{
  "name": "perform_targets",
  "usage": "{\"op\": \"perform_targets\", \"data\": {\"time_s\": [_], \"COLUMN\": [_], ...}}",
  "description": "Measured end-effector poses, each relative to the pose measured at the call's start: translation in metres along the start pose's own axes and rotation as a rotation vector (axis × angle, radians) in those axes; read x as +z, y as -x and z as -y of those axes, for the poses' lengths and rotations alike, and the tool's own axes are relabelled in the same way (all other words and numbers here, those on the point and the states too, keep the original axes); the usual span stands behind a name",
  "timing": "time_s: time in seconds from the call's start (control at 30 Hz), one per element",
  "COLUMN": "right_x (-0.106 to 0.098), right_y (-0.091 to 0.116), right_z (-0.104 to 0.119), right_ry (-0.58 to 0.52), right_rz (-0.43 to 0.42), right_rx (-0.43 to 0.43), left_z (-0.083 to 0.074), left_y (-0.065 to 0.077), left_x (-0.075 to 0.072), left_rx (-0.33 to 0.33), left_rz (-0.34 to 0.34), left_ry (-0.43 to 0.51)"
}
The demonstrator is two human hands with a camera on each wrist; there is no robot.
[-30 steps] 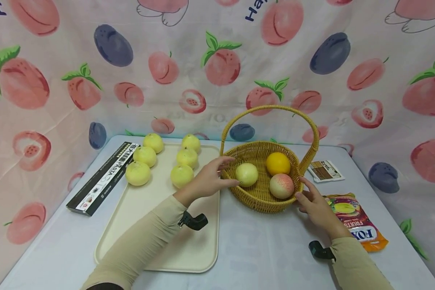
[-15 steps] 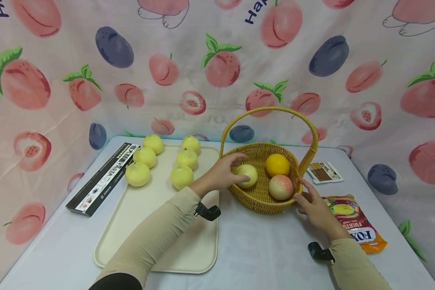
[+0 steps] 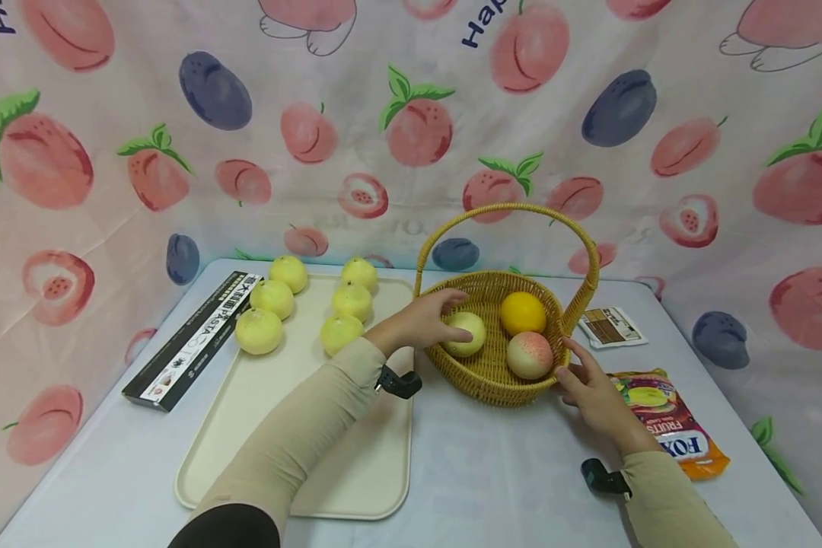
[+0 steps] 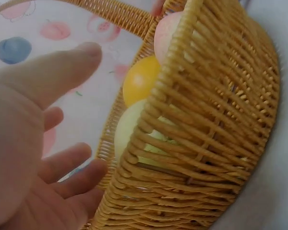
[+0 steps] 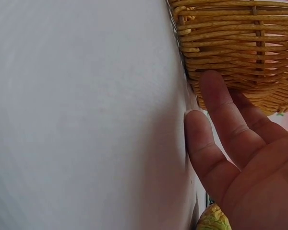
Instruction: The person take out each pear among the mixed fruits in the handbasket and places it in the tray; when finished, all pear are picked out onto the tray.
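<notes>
A woven wicker basket (image 3: 479, 387) with a tall arched handle holds a pale green round fruit (image 3: 470, 326), an orange (image 3: 523, 313) and a peach (image 3: 529, 355). My left hand (image 3: 421, 321) reaches over the basket's left rim, with the thumb crossing in front of the green fruit. In the left wrist view its thumb and fingers are spread, with a gap between them and the fruit. My right hand (image 3: 592, 392) touches the basket's right side near the handle's base. In the right wrist view its fingers (image 5: 220, 96) lie fairly straight against the weave.
A cream tray (image 3: 356, 449) at left bears several yellow-green round fruits (image 3: 259, 332) in two rows. Left of it lies a black-and-white pasta box (image 3: 192, 342). On the right are a small brown-and-white packet (image 3: 613, 327) and a FOX candy bag (image 3: 671, 418).
My left hand has moved right from the basket's left rim to over the green fruit, its thumb now in front of it. The right hand has stayed at the basket's side.
</notes>
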State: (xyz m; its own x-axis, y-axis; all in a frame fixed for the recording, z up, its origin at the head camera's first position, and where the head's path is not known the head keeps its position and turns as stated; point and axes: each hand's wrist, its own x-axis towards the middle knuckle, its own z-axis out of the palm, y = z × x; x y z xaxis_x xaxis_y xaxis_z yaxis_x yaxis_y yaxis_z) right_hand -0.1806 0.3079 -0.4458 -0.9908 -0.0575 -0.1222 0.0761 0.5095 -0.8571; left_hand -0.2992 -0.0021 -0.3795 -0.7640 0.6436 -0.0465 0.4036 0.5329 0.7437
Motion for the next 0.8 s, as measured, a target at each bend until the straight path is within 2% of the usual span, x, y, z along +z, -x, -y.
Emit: {"op": "perform_targets", "data": {"time_s": [0.13, 0.3, 0.43, 0.8], "right_x": [0.000, 0.000, 0.000, -0.001], "right_y": [-0.001, -0.002, -0.001, 0.000], "right_z": [-0.002, -0.002, -0.001, 0.001], "right_ry": [0.004, -0.001, 0.009, 0.020], "right_rz": [0.000, 0.002, -0.003, -0.015], "right_rx": [-0.001, 0.000, 0.001, -0.015], "left_z": [0.000, -0.001, -0.004, -0.009], "left_y": [-0.005, -0.008, -0.010, -0.017], "left_x": [0.000, 0.003, 0.006, 0.014], "left_rx": [-0.009, -0.024, -0.032, -0.022], "left_rz": [0.042, 0.098, 0.096, 0.083], "left_ry": [-0.023, 0.030, 0.027, -0.058]}}
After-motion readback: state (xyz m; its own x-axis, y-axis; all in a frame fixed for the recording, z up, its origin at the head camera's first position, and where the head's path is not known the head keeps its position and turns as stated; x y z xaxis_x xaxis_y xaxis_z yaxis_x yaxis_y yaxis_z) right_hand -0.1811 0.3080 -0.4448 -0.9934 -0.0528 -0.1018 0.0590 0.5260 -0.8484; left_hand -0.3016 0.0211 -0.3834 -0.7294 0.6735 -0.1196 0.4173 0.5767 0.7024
